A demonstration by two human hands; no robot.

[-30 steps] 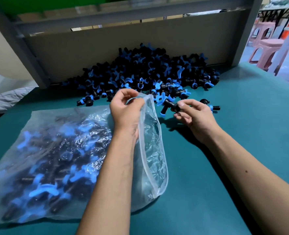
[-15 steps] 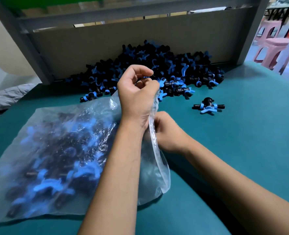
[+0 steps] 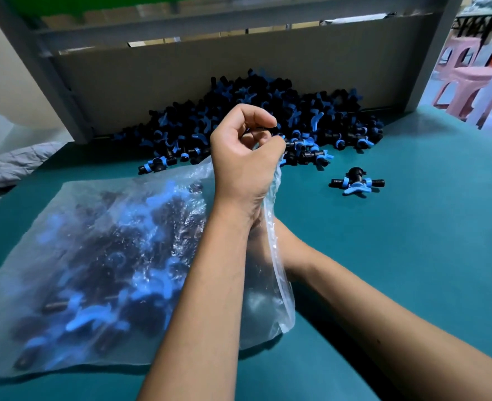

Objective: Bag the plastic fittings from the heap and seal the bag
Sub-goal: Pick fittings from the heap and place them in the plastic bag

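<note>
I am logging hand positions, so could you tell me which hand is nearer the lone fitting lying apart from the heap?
Left. The left hand grips the bag mouth, left of the lone fitting; the right hand is hidden inside the bag, farther away.

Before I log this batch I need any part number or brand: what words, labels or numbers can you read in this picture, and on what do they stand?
None can be read.
Clear plastic bag: no print or label shows.
Fittings in the heap and the lone fitting: any moulded marks are too small to tell.
Grey back panel and teal table: plain, no sign.
</note>
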